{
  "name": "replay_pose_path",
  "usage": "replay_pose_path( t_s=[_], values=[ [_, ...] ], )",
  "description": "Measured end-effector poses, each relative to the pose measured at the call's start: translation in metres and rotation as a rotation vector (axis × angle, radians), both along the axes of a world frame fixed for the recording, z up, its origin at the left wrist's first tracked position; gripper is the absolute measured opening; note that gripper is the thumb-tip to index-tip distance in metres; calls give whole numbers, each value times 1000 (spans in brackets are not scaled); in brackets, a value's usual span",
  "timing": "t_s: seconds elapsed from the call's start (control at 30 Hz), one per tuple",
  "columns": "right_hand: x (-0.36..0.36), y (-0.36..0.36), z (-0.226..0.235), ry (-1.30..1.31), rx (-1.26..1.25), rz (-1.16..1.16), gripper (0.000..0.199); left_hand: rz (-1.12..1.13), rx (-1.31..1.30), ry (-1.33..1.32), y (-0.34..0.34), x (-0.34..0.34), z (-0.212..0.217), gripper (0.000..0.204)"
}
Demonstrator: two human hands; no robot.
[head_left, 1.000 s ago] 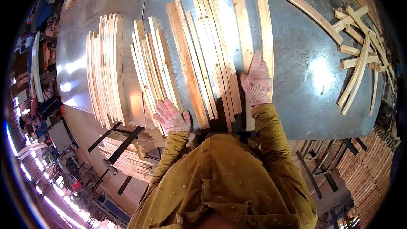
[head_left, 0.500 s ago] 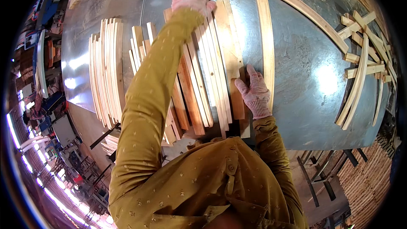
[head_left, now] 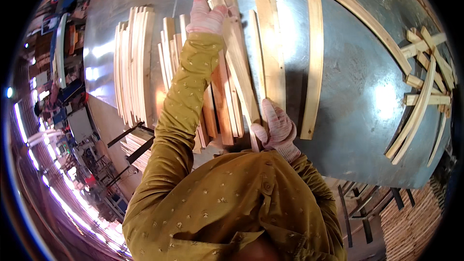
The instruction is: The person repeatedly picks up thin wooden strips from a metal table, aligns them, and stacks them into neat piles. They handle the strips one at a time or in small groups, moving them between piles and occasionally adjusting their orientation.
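Observation:
My left hand (head_left: 207, 13), in a pale pinkish knit glove, is closed round the far end of a pale wooden strip (head_left: 240, 75). That strip lies tilted over other strips, its near end toward my body. My right hand (head_left: 278, 133), gloved alike, grips at the near end, thumb on one side and fingers on the other; exactly how many strips it pinches is hidden. A thin strip (head_left: 257, 50) reaches down to its fingers. Just right of this lies a wider pale board (head_left: 271, 43). Reddish-brown strips (head_left: 221, 101) lie under and beside my left forearm.
A neat row of pale strips (head_left: 134, 63) lies at the left on the grey metal table (head_left: 348, 130). One single strip (head_left: 313, 63) lies right of my hands. A long curved strip (head_left: 357, 17) and a crossed heap of strips (head_left: 427, 75) are at the far right.
My left hand, spread flat over the far ends before, is now closed round a strip's end. My right hand has come nearer my body and left, onto the near end. The strips between have shifted.

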State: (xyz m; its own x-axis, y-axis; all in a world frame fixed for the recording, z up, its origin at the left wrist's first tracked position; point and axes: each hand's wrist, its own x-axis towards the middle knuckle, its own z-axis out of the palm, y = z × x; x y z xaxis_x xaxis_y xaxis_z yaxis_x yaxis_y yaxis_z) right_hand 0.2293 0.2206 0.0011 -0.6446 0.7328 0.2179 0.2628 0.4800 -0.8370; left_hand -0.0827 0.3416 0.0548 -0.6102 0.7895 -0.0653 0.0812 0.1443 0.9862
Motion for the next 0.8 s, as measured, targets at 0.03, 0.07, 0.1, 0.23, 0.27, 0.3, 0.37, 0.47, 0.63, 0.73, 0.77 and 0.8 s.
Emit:
replay_pose_path(
  t_s=[0.03,0.07,0.1,0.23,0.27,0.3,0.37,0.47,0.63,0.73,0.77,0.8],
  values=[
    [-3,-4,8,-42,-1,13,72,54,129,-203,4,5,16,54],
    [-7,-6,15,-84,-2,24,76,102,259,-407,5,6,29,58],
    [-13,-10,8,33,99,-7,85,42,315,-463,5,0,42,60],
    [-3,-34,19,-95,41,10,88,-152,604,-534,6,-38,60,60],
    [1,-34,19,-49,-223,62,85,-173,583,-592,5,-45,65,58],
    [8,-31,18,-12,-484,113,82,-196,564,-655,6,-48,75,56],
    [13,-30,20,78,-823,180,77,103,489,-717,5,-64,65,46],
    [9,-28,28,231,-774,117,73,-198,518,-821,-2,-39,67,63],
    [8,-20,36,185,-821,142,76,-91,398,-749,-23,12,67,52],
    [22,-26,36,-56,-335,51,77,40,303,-683,-20,10,66,49],
    [20,-25,33,22,-343,42,77,67,309,-662,-16,3,57,50],
    [14,-23,38,97,-347,22,77,85,316,-649,-11,1,54,52]
  ],
)
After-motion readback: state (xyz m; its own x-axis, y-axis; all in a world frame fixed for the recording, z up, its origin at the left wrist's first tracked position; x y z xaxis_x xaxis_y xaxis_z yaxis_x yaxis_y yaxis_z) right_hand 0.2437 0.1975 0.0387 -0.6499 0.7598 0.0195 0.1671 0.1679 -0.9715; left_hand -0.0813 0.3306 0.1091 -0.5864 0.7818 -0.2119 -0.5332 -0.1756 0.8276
